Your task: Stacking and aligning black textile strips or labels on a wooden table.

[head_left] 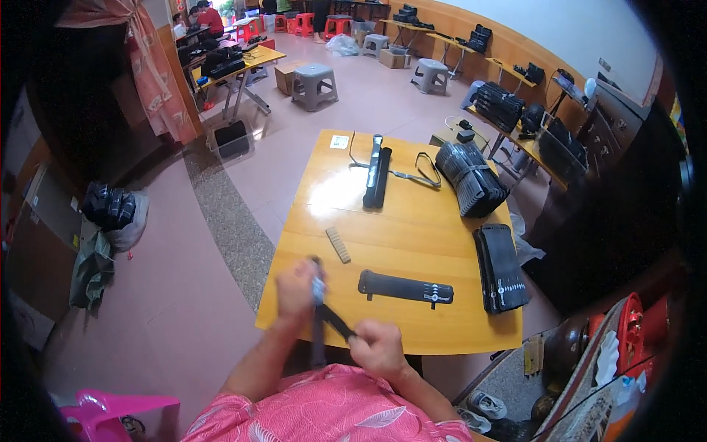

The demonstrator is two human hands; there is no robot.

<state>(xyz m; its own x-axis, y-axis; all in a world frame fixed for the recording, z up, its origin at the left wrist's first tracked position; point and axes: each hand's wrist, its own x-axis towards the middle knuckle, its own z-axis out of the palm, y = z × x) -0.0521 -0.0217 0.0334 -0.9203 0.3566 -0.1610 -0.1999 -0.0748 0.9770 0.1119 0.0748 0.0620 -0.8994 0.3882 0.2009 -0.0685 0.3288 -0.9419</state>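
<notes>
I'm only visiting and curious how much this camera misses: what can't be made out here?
In the head view:
Black strap: one end is hidden by the right hand.
Pale piece at the left hand: blurred, partly covered by that hand.
Pink plastic item: cut off at the lower left edge.
Distant people: too small to tell what they handle.

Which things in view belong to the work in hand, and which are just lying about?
Likely part of the work:
- black strap, between left hand and right hand
- flat black piece
- stacked black pieces

Seemingly just lying about:
- grey stool
- pink plastic object
- shoes
</notes>
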